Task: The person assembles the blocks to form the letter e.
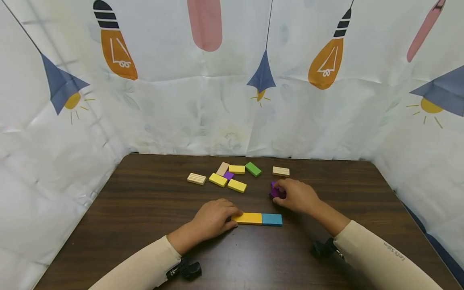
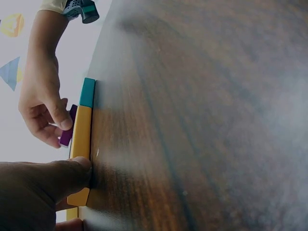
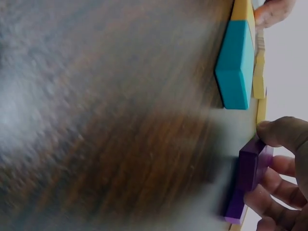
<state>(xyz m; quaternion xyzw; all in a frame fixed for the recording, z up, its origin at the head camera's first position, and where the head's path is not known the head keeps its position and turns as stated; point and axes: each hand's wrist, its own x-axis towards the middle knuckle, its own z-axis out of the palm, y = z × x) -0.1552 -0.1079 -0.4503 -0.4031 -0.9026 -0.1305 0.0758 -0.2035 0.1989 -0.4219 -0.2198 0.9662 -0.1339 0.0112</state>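
A row formed by an orange-yellow block (image 1: 251, 218) and a blue block (image 1: 272, 219) lies on the dark table, end to end. At the row's left end, my left hand (image 1: 214, 218) grips the orange-yellow part between thumb and fingers, covering that end. Farther back and to the right, my right hand (image 1: 299, 195) pinches a dark purple block (image 3: 249, 168) between thumb and fingertips. Just beyond that block, a second purple block (image 3: 235, 208) shows in the right wrist view. Whether the two purple blocks touch is unclear.
Behind the hands lies a loose group: several yellow blocks (image 1: 237, 185), a purple block (image 1: 228, 175), a green block (image 1: 253, 169) and plain wooden blocks (image 1: 196, 179). Another wooden block (image 1: 280, 171) lies at the back right. A printed white curtain (image 1: 224, 108) borders the table (image 1: 145, 201).
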